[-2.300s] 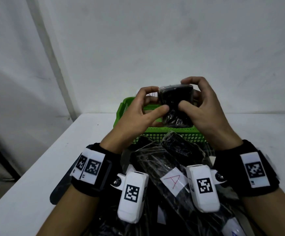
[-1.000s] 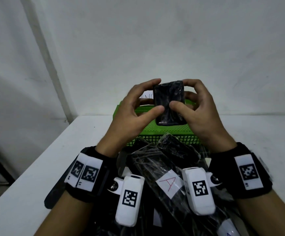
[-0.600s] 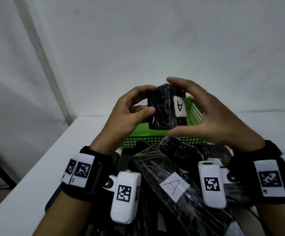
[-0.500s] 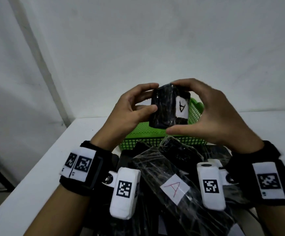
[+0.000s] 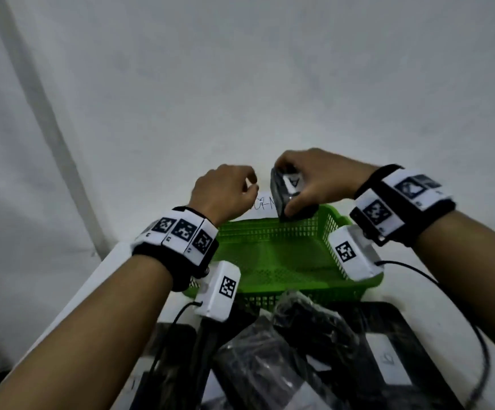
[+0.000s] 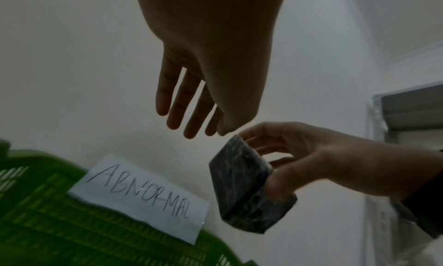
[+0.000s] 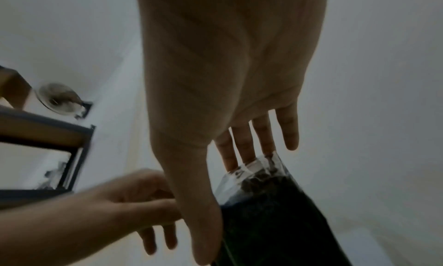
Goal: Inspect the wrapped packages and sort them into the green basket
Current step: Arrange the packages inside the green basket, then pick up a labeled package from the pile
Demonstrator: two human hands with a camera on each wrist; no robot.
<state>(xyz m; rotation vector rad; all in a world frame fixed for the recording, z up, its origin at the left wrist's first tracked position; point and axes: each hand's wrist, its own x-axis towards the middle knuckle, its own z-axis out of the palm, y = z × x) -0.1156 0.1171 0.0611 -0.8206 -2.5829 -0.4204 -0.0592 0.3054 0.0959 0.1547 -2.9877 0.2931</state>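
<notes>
My right hand (image 5: 292, 189) grips a small black plastic-wrapped package (image 5: 280, 199) with a white label marked "A". It holds the package above the far edge of the green mesh basket (image 5: 276, 255), whose inside shows nothing. The left hand (image 5: 247, 186) hovers just left of the package, fingers relaxed and holding nothing. In the left wrist view the left fingers (image 6: 175, 107) hang straight above the package (image 6: 242, 190). The right wrist view shows the package (image 7: 275, 203) under my right fingers (image 7: 244, 146), with the left hand (image 7: 153, 203) beside it.
A paper sign reading "ABNORMAL" (image 6: 141, 196) leans at the basket's far wall (image 5: 262, 202). A pile of black wrapped packages (image 5: 299, 350) lies in front of the basket, one bearing a white label (image 5: 388, 359). White wall stands close behind; table edge at left.
Both hands moved forward from in front of me to over the basket. The left hand let go of the package, which the right hand now holds alone.
</notes>
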